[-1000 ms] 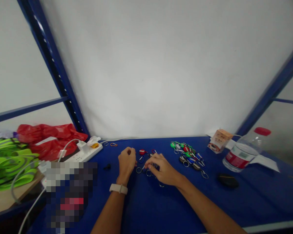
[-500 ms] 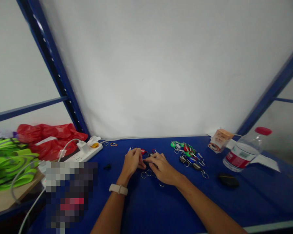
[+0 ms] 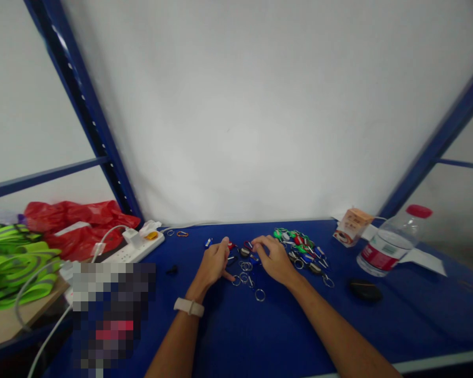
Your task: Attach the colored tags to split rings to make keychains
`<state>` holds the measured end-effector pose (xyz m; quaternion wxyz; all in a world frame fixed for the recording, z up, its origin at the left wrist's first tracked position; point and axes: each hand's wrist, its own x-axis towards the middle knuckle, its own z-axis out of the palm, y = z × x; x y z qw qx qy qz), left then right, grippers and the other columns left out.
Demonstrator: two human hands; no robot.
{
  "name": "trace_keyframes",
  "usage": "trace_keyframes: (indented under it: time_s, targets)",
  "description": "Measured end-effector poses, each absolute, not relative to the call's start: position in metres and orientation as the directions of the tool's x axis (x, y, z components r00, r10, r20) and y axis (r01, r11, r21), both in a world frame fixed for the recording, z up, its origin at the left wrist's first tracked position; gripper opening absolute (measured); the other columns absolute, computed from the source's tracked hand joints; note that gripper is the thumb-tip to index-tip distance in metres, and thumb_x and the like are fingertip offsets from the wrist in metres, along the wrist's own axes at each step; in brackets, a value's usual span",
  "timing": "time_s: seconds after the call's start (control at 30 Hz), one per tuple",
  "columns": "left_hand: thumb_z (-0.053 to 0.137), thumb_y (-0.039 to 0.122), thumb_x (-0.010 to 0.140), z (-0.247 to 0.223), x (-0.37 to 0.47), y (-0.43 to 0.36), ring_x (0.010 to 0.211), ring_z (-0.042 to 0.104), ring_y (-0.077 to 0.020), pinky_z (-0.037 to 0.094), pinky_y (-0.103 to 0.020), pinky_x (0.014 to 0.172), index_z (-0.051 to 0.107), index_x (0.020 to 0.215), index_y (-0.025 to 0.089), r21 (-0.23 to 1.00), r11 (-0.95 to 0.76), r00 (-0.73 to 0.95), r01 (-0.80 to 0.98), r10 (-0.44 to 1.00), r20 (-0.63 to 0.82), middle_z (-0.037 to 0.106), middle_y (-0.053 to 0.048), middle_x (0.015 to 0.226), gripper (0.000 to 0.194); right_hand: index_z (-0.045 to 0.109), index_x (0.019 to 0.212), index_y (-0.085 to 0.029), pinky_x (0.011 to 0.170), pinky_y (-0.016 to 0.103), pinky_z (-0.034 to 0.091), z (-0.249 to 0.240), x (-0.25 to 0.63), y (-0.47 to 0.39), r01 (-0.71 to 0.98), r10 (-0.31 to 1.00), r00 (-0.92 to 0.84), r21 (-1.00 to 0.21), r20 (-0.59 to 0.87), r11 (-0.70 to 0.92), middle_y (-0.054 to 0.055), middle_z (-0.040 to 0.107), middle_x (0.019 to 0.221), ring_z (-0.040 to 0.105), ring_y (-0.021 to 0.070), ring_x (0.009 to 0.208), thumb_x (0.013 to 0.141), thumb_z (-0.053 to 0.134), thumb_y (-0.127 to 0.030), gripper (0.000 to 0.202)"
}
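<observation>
My left hand (image 3: 214, 263), with a pale watch band on the wrist, rests on the blue table with thumb and fingers apart. It is beside a small cluster of key chains, its thumb touching or close to a split ring (image 3: 236, 280). On the cluster's other side, my right hand (image 3: 275, 258) is bent with fingers apart, fingertips close to a red carabiner (image 3: 248, 244). Between the hands lie a black key chain (image 3: 244, 252), a red one (image 3: 231, 245) and several metal rings. A loose split ring (image 3: 259, 295) lies nearer me. Nothing shows clearly held.
A pile of green, red, blue and dark key chains (image 3: 301, 247) lies right of my right hand. Beyond are a black pouch (image 3: 363, 290), a water bottle (image 3: 390, 244) and a small box (image 3: 352, 227). Leftward are an orange carabiner (image 3: 182, 234) and a power strip (image 3: 132, 252).
My hands have moved apart, my right hand slightly up and to the right. The rings and key chains between them now show more fully. My left thumb has spread away from the fingers.
</observation>
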<state>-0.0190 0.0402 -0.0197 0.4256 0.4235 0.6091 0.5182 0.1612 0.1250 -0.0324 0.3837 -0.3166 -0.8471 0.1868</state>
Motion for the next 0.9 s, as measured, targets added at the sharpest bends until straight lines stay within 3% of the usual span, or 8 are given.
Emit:
trace_keyframes:
  time_s: [0.1,0.23,0.37,0.5,0.9]
  targets:
    - [0.041,0.069,0.083,-0.023,-0.019,0.042,0.028,0.037,-0.0099,0.053,-0.033,0.042,0.042,0.058,0.020,0.998,0.047,-0.273,0.040,0.961,-0.034,0.036,0.007,0.037,0.055,0.066,0.092,-0.019,0.076,0.031,0.040,-0.028,0.165,0.126,0.379,0.685,-0.535,-0.584,0.495,0.718,0.003,0.066,0.079,0.058,0.0174,0.077,0.092,0.047,-0.022,0.019]
    - [0.045,0.063,0.085,-0.028,-0.022,0.044,0.029,0.036,-0.0090,0.047,-0.027,0.039,0.044,0.061,0.020,0.993,-0.040,-0.333,0.115,0.940,0.076,0.037,0.008,0.040,0.049,0.066,0.087,-0.017,0.052,0.022,0.034,-0.023,0.174,0.125,0.329,0.631,-0.745,-0.702,0.218,0.631,-0.003,0.054,0.058,0.046,0.0106,0.052,0.088,0.055,-0.027,0.015]
    - [0.043,0.057,0.088,-0.029,-0.023,0.044,0.036,0.044,-0.0110,0.039,-0.022,0.040,0.045,0.061,0.020,0.958,-0.070,-0.331,0.278,0.929,0.164,0.042,0.006,0.043,0.046,0.067,0.091,-0.016,0.048,0.019,0.032,-0.021,0.178,0.120,0.330,0.487,-0.873,-0.713,0.019,0.619,-0.006,0.052,0.055,0.044,0.0078,0.048,0.080,0.064,-0.021,0.013]
    - [0.042,0.054,0.089,-0.026,-0.022,0.043,0.041,0.045,-0.0108,0.037,-0.022,0.045,0.044,0.059,0.019,0.932,-0.071,-0.331,0.356,0.923,0.197,0.045,0.005,0.045,0.046,0.068,0.096,-0.017,0.048,0.018,0.031,-0.021,0.177,0.120,0.356,0.455,-0.890,-0.647,-0.016,0.674,-0.006,0.055,0.056,0.046,0.0071,0.048,0.077,0.066,-0.018,0.020]
    - [0.045,0.053,0.089,-0.027,-0.020,0.043,0.044,0.045,-0.0101,0.034,-0.022,0.047,0.047,0.061,0.019,0.928,-0.074,-0.288,0.365,0.939,0.188,0.049,0.004,0.051,0.044,0.063,0.078,-0.016,0.046,0.018,0.032,-0.023,0.182,0.123,0.357,0.452,-0.892,-0.661,-0.030,0.660,-0.003,0.057,0.056,0.049,0.0086,0.049,0.077,0.062,-0.015,0.002]
